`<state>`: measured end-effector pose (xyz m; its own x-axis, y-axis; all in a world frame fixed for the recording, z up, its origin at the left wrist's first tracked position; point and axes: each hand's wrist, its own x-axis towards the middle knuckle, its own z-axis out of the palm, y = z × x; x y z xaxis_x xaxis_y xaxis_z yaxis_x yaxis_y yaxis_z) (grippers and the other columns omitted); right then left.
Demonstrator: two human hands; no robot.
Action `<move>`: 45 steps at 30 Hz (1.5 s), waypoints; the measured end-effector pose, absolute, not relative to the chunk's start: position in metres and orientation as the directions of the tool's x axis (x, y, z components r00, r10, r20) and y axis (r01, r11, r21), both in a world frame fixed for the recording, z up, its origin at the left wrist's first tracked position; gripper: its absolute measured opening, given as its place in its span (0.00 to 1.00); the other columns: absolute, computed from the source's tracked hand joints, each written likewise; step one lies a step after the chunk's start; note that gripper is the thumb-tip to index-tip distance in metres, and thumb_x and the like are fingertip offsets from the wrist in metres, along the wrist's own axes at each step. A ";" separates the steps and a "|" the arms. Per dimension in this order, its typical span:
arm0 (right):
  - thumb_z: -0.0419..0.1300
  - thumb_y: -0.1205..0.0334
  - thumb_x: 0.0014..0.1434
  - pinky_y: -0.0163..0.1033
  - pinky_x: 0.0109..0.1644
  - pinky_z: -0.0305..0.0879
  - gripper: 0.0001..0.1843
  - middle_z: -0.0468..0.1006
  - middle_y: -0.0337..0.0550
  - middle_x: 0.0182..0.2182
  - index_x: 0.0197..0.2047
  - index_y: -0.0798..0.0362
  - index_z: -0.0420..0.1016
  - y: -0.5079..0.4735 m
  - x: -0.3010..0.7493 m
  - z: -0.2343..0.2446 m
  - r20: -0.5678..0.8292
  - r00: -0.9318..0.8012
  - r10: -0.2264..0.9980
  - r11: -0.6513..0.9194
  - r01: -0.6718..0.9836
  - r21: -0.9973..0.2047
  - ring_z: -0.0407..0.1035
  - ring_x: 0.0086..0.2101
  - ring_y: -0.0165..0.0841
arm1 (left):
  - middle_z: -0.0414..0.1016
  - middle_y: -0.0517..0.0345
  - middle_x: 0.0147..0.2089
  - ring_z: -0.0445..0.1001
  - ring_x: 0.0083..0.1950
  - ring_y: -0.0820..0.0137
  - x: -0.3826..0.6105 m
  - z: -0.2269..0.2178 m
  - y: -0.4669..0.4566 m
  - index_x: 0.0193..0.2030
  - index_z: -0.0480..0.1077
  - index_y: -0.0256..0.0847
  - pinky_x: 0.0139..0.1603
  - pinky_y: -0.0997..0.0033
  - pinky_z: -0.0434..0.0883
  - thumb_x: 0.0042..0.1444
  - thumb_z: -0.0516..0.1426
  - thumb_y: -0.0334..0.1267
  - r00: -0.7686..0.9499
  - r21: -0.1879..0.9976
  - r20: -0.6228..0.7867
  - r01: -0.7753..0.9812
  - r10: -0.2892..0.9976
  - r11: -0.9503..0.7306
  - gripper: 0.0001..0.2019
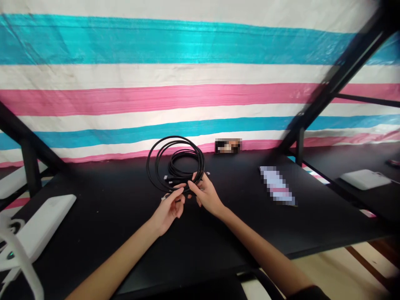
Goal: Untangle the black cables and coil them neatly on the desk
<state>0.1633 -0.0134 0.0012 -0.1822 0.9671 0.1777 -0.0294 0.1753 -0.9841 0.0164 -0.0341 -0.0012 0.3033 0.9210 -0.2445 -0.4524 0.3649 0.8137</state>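
A coil of black cable point(162, 156) is held upright over the black table point(125, 225), its loops standing against the striped backdrop. My right hand point(206, 196) pinches the bottom of the coil, fingers closed round the bundled strands. My left hand point(168, 206) meets it from the left, thumb and fingers pinched on the cable near a small light-coloured plug end. A second, smaller bundle of black cable point(184, 160) sits inside the big loops.
A white power bank point(46, 221) lies at the left edge with a white cable point(18, 258) near it. A blurred card point(278, 185) lies to the right, a blurred small object point(228, 146) at the back. Black frame posts point(331, 89) rise right and left; a white device point(364, 179) sits far right.
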 end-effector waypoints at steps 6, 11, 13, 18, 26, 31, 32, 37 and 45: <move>0.57 0.50 0.56 0.24 0.10 0.52 0.15 0.65 0.30 0.21 0.39 0.49 0.59 -0.014 0.162 -0.001 0.220 -0.160 0.962 0.220 -0.018 -0.975 0.65 0.15 0.23 | 0.66 0.68 0.21 0.58 0.13 0.85 0.017 0.006 -0.032 0.44 0.70 0.37 0.12 0.84 0.56 0.50 0.61 0.38 0.293 0.719 -0.304 -0.553 0.906 0.421 0.14; 0.57 0.50 0.56 0.25 0.10 0.53 0.14 0.64 0.30 0.21 0.38 0.49 0.59 -0.014 0.162 -0.002 0.237 -0.152 0.960 0.235 -0.027 -0.972 0.67 0.17 0.25 | 0.67 0.67 0.21 0.60 0.13 0.84 0.017 0.008 -0.033 0.42 0.67 0.38 0.12 0.84 0.56 0.50 0.60 0.41 0.245 0.762 -0.295 -0.522 0.924 0.382 0.14; 0.57 0.51 0.56 0.25 0.10 0.52 0.14 0.64 0.30 0.20 0.37 0.50 0.59 -0.014 0.162 -0.001 0.237 -0.152 0.960 0.235 -0.028 -0.972 0.67 0.17 0.26 | 0.68 0.67 0.21 0.60 0.12 0.83 0.017 0.006 -0.034 0.42 0.67 0.38 0.12 0.83 0.55 0.51 0.59 0.44 0.237 0.827 -0.243 -0.456 0.941 0.329 0.15; 0.57 0.50 0.56 0.25 0.09 0.50 0.14 0.64 0.29 0.18 0.36 0.50 0.58 -0.011 0.166 0.002 0.206 -0.145 0.968 0.203 -0.034 -0.979 0.69 0.18 0.28 | 0.69 0.66 0.21 0.63 0.12 0.80 0.017 0.004 -0.036 0.43 0.67 0.38 0.11 0.82 0.52 0.54 0.56 0.48 0.202 0.951 -0.088 -0.275 0.975 0.143 0.17; 0.55 0.48 0.57 0.26 0.10 0.51 0.16 0.72 0.32 0.21 0.38 0.51 0.59 -0.009 0.163 0.000 0.108 -0.267 0.958 0.097 -0.056 -0.994 0.58 0.10 0.21 | 0.68 0.65 0.17 0.64 0.11 0.79 0.015 -0.002 -0.032 0.37 0.70 0.35 0.11 0.82 0.53 0.53 0.56 0.50 0.071 0.987 -0.001 -0.160 0.997 0.013 0.17; 0.54 0.46 0.56 0.25 0.10 0.51 0.17 0.73 0.32 0.18 0.37 0.51 0.60 -0.008 0.161 -0.004 0.030 -0.314 0.949 0.014 -0.055 -0.998 0.57 0.09 0.22 | 0.67 0.64 0.15 0.64 0.11 0.79 0.014 -0.003 -0.034 0.31 0.69 0.34 0.12 0.83 0.54 0.54 0.55 0.50 0.064 0.993 0.058 -0.104 0.996 -0.051 0.17; 0.55 0.47 0.56 0.25 0.10 0.51 0.17 0.73 0.32 0.18 0.37 0.51 0.60 -0.008 0.161 -0.005 0.028 -0.310 0.950 0.009 -0.060 -0.998 0.56 0.09 0.21 | 0.67 0.64 0.14 0.64 0.11 0.79 0.014 -0.002 -0.034 0.30 0.69 0.34 0.12 0.83 0.54 0.54 0.55 0.50 0.071 0.994 0.063 -0.095 0.995 -0.056 0.17; 0.55 0.48 0.56 0.25 0.10 0.50 0.16 0.71 0.32 0.14 0.33 0.53 0.63 -0.008 0.161 -0.006 0.024 -0.273 0.962 -0.002 -0.091 -0.996 0.53 0.08 0.20 | 0.67 0.64 0.15 0.64 0.11 0.78 0.014 0.000 -0.036 0.31 0.67 0.35 0.12 0.83 0.55 0.56 0.54 0.49 0.138 0.995 0.072 -0.084 0.988 -0.061 0.16; 0.53 0.45 0.56 0.24 0.10 0.46 0.18 0.68 0.32 0.11 0.30 0.53 0.62 -0.009 0.161 0.000 -0.035 -0.175 0.984 -0.071 -0.202 -0.977 0.50 0.08 0.20 | 0.71 0.63 0.23 0.64 0.13 0.81 0.020 0.003 -0.041 0.46 0.65 0.35 0.12 0.82 0.59 0.53 0.58 0.45 0.206 0.995 0.091 -0.062 0.974 -0.080 0.18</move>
<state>0.1609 -0.0094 0.0000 -0.1748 0.9840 -0.0354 -0.2023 -0.0711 -0.9767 0.0196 -0.0411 0.0029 0.2060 0.9743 0.0914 -0.0624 -0.0802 0.9948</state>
